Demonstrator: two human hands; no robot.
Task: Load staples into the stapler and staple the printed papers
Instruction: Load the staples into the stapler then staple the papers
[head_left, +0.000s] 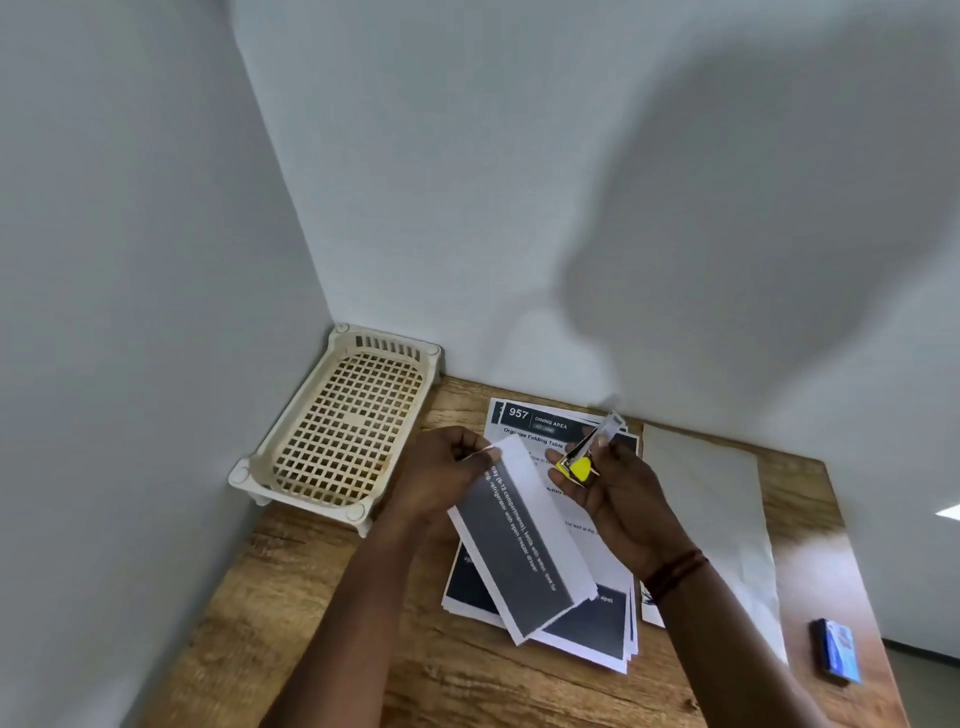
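My left hand (441, 467) pinches the top edge of a folded set of printed papers (524, 545), lifted off the desk and tilted down to the right. My right hand (618, 493) grips a small yellow and metal stapler (584, 457), its silver end pointing up toward the wall. The stapler sits just right of the held papers' top edge, apart from it. Under both hands a stack of printed papers (540, 421) headed "957 DINING AREA" lies flat on the wooden desk (363, 649).
A cream plastic mesh tray (343, 431) stands in the left corner against the wall. A blank white sheet (717, 509) lies to the right of the stack. A small blue staple box (836, 649) rests near the desk's right edge. Walls close in behind and left.
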